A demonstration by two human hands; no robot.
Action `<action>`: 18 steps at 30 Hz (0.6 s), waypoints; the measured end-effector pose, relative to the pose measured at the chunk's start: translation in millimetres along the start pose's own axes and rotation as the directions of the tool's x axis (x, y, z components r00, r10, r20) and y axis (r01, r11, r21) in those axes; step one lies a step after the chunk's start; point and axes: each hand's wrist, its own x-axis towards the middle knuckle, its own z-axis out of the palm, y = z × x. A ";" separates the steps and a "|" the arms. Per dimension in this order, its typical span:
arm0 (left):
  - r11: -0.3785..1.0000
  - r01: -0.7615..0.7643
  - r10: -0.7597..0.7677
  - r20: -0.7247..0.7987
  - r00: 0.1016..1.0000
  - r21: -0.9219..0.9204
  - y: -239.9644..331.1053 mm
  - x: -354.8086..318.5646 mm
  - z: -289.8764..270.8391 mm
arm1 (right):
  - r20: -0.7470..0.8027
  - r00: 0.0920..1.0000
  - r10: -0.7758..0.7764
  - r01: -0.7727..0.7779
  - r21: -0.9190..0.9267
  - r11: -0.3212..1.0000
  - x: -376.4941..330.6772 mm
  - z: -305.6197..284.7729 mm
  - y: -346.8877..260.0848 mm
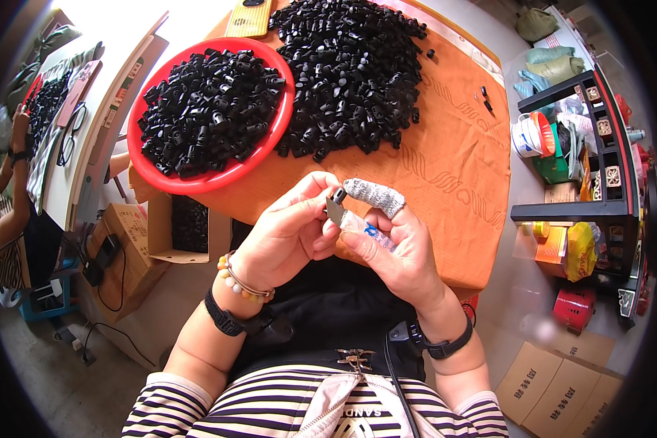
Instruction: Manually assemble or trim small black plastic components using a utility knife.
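My left hand (288, 226) pinches a small black plastic part (339, 195) between thumb and fingertips, just above the table's near edge. In my right hand (409, 255) is a short blade (335, 211) with a handle wrapped in white, marked with blue (369, 230). The blade's end meets or nearly meets the black part. A grey knitted finger sleeve (376, 197) covers my right index finger. Beyond my hands, a red basin (287, 109) full of similar black parts stands at the left, next to a large loose heap of black parts (350, 73).
An orange cloth (452, 241) covers the table. Several small pieces (487, 101) lie at its right. A yellow object (250, 18) lies at the back. Cardboard boxes (120, 255) stand at the lower left, a black shelf (569, 212) at the right. Another person (11, 197) works at the far left.
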 end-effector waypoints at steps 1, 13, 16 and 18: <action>1.000 0.006 -0.006 -0.003 1.000 -0.005 0.1 -0.3 0.6 | 0.005 0.999 -0.038 0.038 -0.038 0.999 0.3 -0.7 1.6; 0.996 0.084 -0.082 0.076 0.994 -0.029 2.6 -2.8 -5.2 | -0.006 0.999 -0.038 0.038 -0.055 0.998 -0.6 0.1 4.1; 0.994 0.097 -0.094 0.071 0.993 -0.041 3.0 -3.3 -5.9 | 0.032 0.999 -0.009 0.011 -0.065 0.998 -0.7 -1.6 1.3; 0.993 0.106 -0.102 0.068 0.992 -0.046 3.3 -3.6 -6.7 | 0.042 0.999 -0.012 0.013 -0.012 1.000 -0.2 1.1 -2.6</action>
